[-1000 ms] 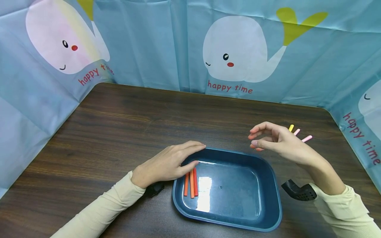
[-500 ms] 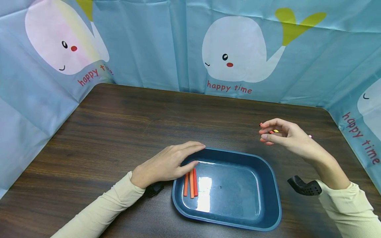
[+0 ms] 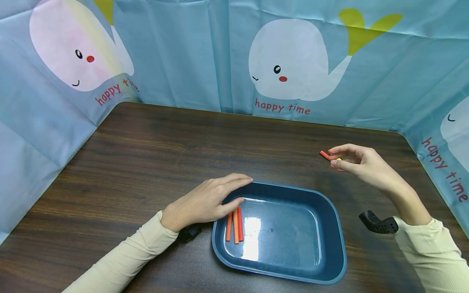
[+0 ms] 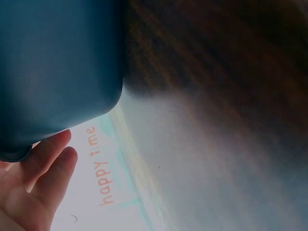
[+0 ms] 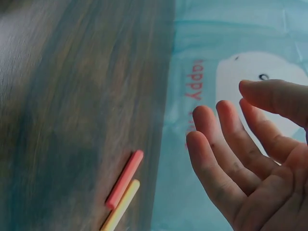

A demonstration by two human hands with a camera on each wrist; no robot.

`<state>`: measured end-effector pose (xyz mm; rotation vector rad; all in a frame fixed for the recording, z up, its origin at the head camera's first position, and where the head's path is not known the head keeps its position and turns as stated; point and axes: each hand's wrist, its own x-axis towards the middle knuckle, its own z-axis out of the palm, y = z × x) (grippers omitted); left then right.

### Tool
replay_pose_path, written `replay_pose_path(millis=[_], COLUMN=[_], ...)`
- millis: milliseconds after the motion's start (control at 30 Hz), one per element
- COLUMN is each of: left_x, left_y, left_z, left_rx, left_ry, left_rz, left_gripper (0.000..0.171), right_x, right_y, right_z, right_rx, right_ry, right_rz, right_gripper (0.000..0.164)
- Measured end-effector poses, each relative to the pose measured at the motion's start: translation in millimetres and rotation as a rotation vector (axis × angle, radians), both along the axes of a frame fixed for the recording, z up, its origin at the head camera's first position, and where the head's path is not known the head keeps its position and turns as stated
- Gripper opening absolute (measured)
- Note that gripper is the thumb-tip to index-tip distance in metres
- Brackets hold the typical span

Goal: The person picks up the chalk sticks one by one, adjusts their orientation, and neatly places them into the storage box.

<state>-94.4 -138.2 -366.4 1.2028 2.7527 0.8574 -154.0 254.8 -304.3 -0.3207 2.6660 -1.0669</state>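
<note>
Hovering R-grip (image 3: pixel 366 165) nr red stk (image 5: pixel 124 179)

A light blue cloth (image 3: pixel 176 53) with creases and folds encloses the left, far and right sides of a dark wood-grain table (image 3: pixel 165 142). Pale whales (image 3: pixel 293 49) and red "happy time" lettering (image 3: pixel 275 108) are printed across it.

in the head view, the right hand (image 3: pixel 370 167) mostly hides the yellow stick (image 5: pixel 121 206)

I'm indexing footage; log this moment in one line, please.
left hand: touching blue tray | right hand: empty, near red stick and yellow stick on table | inside tray: three reddish-orange sticks
</note>
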Motion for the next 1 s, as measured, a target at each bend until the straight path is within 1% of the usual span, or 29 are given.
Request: replay_pose_path(millis=[100,300,567,767,1000], left_x=[0.3,0.3,0.1,-0.5,-0.4], left_y=[0,0,0,0,0], left_z=[0.2,-0.2,-0.4,-0.7,-0.3], left_rx=[0.001,0.003,0.003,0.004,0.009], left_ry=[0.006,0.013,0.009,0.001,0.003], left_rz=[-0.001,-0.004,-0.004,-0.004,-0.008], left_gripper=[0.049,0.049,0.050,0.050,0.049], right_x=[-4.4,-13.0,-23.8,-30.6,-33.4], right_y=[3,8,13,12,8], right_z=[-4.1,-13.3,-23.7,-30.0,-35.9], right_rx=[0.022,0.100,0.159,0.199,0.218], right_ry=[0.022,0.088,0.084,0.108,0.150], right_rz=[-0.002,0.005,0.005,0.013,0.041], right_gripper=[0.038,0.036,0.040,0.039,0.035])
